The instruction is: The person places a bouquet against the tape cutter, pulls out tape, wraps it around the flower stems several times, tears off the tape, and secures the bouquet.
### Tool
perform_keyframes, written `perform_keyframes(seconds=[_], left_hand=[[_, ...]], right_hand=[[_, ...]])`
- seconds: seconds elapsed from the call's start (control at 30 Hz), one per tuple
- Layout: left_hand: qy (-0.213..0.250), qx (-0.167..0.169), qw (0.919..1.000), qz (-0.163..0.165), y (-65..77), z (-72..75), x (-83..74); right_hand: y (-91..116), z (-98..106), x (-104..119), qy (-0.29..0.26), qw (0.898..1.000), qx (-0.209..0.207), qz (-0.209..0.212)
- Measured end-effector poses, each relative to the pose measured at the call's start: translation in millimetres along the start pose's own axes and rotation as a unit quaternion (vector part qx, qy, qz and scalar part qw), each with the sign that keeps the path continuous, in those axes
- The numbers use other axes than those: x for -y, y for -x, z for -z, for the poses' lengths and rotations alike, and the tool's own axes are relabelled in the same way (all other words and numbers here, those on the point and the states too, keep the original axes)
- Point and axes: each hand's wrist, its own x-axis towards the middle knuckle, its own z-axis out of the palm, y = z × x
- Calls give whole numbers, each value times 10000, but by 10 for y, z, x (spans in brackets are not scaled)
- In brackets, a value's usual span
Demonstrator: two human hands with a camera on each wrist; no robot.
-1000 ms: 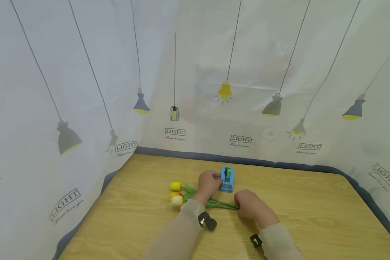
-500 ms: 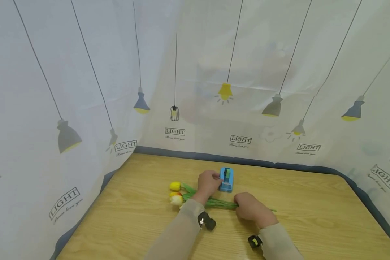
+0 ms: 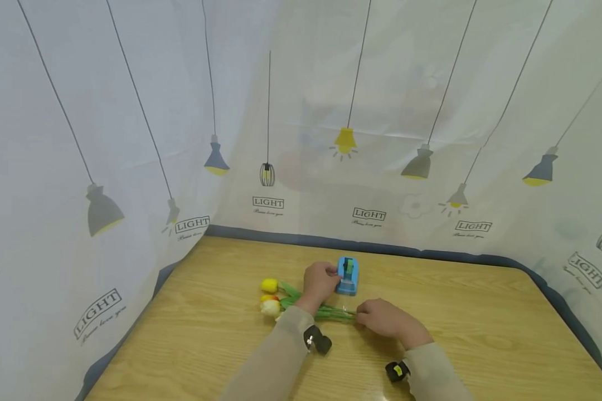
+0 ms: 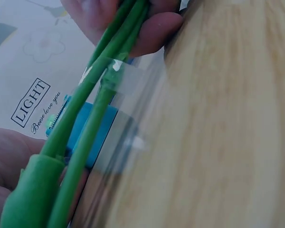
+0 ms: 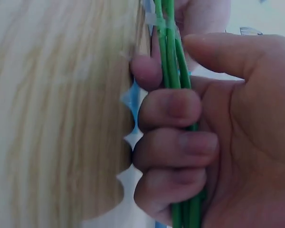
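A bunch of artificial tulips (image 3: 269, 285) lies on the table, yellow, orange and cream heads to the left. My right hand (image 3: 388, 320) holds its green stems near their ends; in the right wrist view several fingers curl round the stems (image 5: 171, 57) while the thumb stands off them. Clear tape (image 4: 128, 71) crosses the stems just ahead of that hand, one side sticking out flat. Beyond the stems, my left hand (image 3: 320, 285) grips the left side of a blue tape dispenser (image 3: 348, 287) with thumb and fingers. The left forearm hides part of the bunch.
The wooden table (image 3: 481, 312) reaches back to a pale curtain (image 3: 321, 167) printed with hanging lamps, its dark blue hem along the table's edge. A black camera (image 3: 318, 340) sits on the left wrist and another black camera (image 3: 397, 371) on the right.
My right hand has shifted slightly left and its fingers have loosened. Clear tape now shows at the stems beside it. The left hand stays at the dispenser.
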Motion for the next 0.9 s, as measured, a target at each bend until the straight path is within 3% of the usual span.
perform_keyframes(seconds=[0.1, 0.43, 0.67, 0.9], left_hand=[[-102, -46, 9999, -46, -1, -10, -12], [-161, -76, 9997, -169, 37, 39, -90], [-242, -45, 9995, -187, 42, 47, -86], [481, 227, 9986, 1, 87, 192, -138]], right_hand=[[14, 14, -64, -264, 9993, 191, 164], [16, 6, -161, -45, 9942, 365, 1009], [34, 4, -158, 0, 9931, 393, 1105], [36, 24, -147, 84, 9944, 236, 1030]])
